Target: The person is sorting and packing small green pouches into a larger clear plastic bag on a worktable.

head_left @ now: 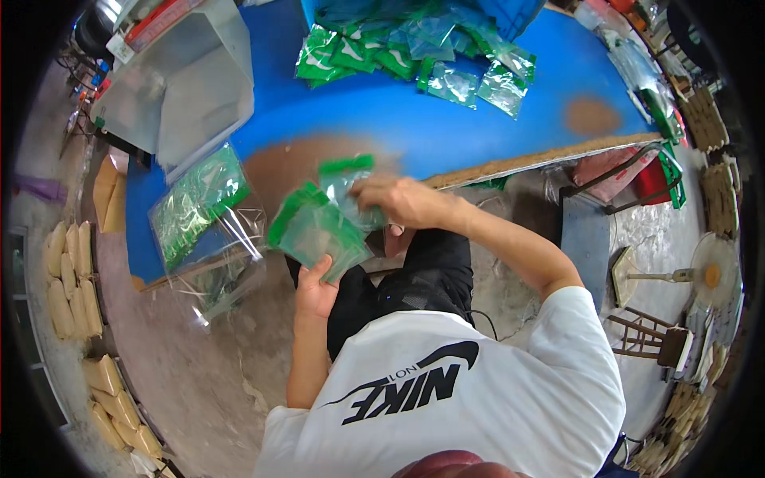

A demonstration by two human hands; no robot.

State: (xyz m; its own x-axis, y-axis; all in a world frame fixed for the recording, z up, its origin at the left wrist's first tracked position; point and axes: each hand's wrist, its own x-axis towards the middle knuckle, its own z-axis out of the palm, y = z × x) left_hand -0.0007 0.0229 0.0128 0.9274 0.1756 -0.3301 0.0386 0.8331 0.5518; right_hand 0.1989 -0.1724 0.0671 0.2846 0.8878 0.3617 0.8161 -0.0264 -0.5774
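My left hand (316,293) is closed around the lower edge of a fanned stack of clear packets with green borders (319,235), held above my lap. My right hand (402,201) pinches the side of another green-topped clear packet (347,179), just beyond the stack and partly overlapping it. My right fingertips are slightly blurred. At the table's left edge lies a large clear bag (199,207) filled with similar packets, its loose end hanging over the edge. A loose heap of these packets (414,48) spreads across the far side of the table.
The blue table (303,111) has worn brown patches and a rough front edge. A blue bin (522,17) stands behind the heap, a tipped whitish plastic bin (203,107) at the far left. On the right are a fan (712,276) and a wooden stool (653,341).
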